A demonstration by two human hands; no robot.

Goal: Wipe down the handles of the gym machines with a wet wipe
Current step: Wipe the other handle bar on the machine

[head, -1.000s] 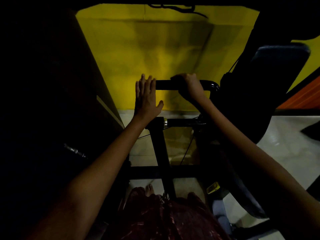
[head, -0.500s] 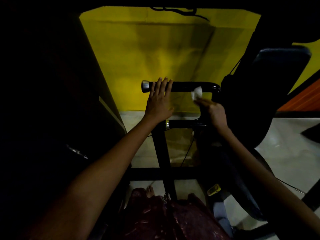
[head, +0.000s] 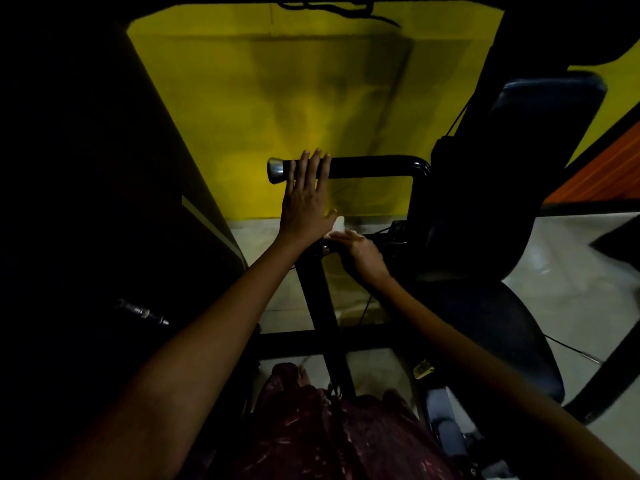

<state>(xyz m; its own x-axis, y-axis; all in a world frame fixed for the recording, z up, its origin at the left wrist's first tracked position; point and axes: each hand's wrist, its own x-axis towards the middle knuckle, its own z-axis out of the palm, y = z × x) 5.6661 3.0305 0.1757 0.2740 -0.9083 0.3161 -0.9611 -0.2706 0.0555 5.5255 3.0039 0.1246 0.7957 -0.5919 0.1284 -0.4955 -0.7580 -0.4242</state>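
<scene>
Yellow wall [head: 311, 98] fills the background beyond a dim gym machine, with pale floor [head: 571, 258] showing below it at 3 o'clock.

Your left hand [head: 306, 202] is flat, its fingers straight and laid across the upper handle [head: 367, 167], a black horizontal bar. The fingertips rest near the bar's left end, just right of the silver end cap [head: 276, 170]. Nothing is gripped here.

Your right hand [head: 360, 252] sits lower, at 5 o'clock from the left hand, close under its thumb. It pinches the wet wipe [head: 339, 225], a small white scrap that shows just above its fingers. The hand lies over a lower black crossbar [head: 388, 239]; whether the wipe touches that bar, you cannot tell, since the area is dark and blurred.

Moving outward, the upper handle bends down at its right end into the machine's dark frame. A black upright post [head: 322, 306] runs from between your hands toward 6 o'clock. At 2 o'clock stands a dark padded backrest [head: 540, 133], and a dark rounded seat [head: 502, 327] sits at 4 o'clock. Dark red patterned clothing [head: 329, 434] shows at 6 o'clock.
</scene>
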